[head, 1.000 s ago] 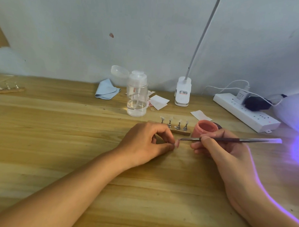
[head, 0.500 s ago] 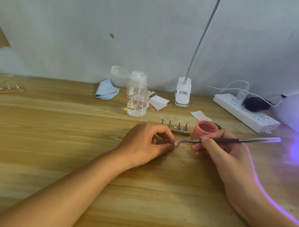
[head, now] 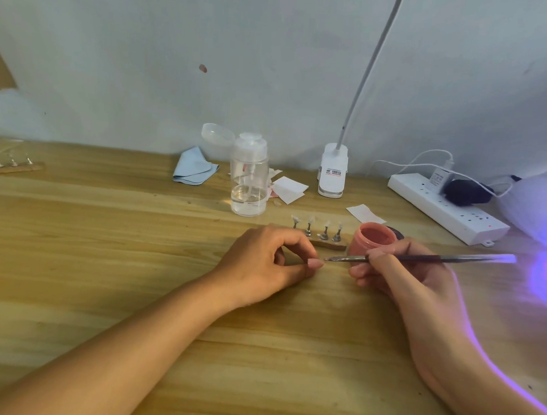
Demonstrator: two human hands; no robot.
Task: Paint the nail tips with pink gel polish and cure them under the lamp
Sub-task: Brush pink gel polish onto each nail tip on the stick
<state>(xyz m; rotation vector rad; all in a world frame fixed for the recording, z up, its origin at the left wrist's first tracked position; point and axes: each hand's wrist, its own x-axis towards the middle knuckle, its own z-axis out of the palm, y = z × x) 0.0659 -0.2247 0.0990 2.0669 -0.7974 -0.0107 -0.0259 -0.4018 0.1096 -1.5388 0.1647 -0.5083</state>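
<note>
pinching a nail tip (head: 315,263) between thumb and forefinger, the left hand (head: 263,263) rests on the table (head: 107,262). the right hand (head: 400,278) grips a brush (head: 420,259) in curled fingers, bristles meeting the tip; the open pink gel pot (head: 374,238) stands just behind.

Wooden table (head: 107,262) stretching out in front of me, pale grain running sideways, plain grey-white wall (head: 272,50) straight behind it, small reddish mark (head: 203,68) on that wall, white lamp stalk (head: 369,70) slanting up across it, violet glow (head: 545,275) washing my table's right edge
</note>
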